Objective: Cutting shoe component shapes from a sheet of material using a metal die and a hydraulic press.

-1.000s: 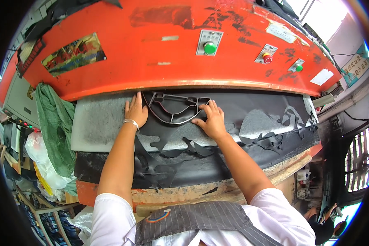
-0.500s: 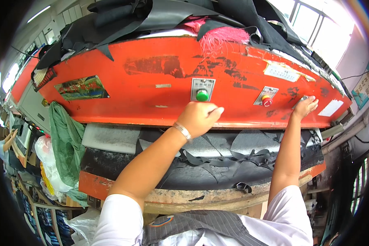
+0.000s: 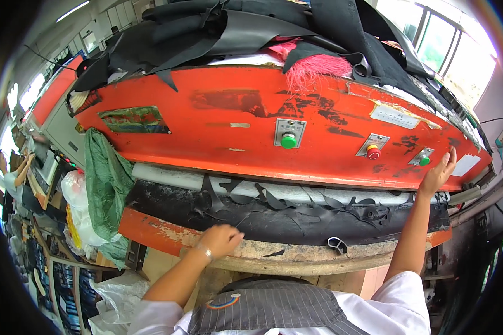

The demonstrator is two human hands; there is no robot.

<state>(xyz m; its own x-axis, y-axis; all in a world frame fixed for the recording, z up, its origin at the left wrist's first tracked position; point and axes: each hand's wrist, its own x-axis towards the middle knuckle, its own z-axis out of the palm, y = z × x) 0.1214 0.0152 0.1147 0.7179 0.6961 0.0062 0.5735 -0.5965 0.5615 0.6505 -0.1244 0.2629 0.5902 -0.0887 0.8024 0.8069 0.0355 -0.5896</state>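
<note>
In front of me stands a large red machine front (image 3: 218, 145) with push buttons. My left hand (image 3: 221, 241), loosely closed with its thumb out, is over the worn wooden front edge (image 3: 302, 258), clear of the buttons; nothing shows in it. My right hand (image 3: 439, 174) is raised with fingers stretched, beside the green button (image 3: 425, 161) at the right and apart from it. A red stop button (image 3: 373, 152) and another green button (image 3: 288, 140) sit further left. Below the red front, black scrap strips (image 3: 274, 200) lie tangled on a white slab (image 3: 167, 176) and a black surface.
Black sheet material (image 3: 262, 30) and a pink fringe (image 3: 318, 70) are heaped on top of the machine. A green cloth (image 3: 103, 190) and white plastic bags (image 3: 77, 192) hang at the left. A small dark ring-shaped scrap (image 3: 336, 244) lies on the front edge. Another person (image 3: 14, 178) is far left.
My left hand has dropped from the middle green button to the front edge. My right hand has come off the right green button, uncovering it. Less of the white slab shows below the red front.
</note>
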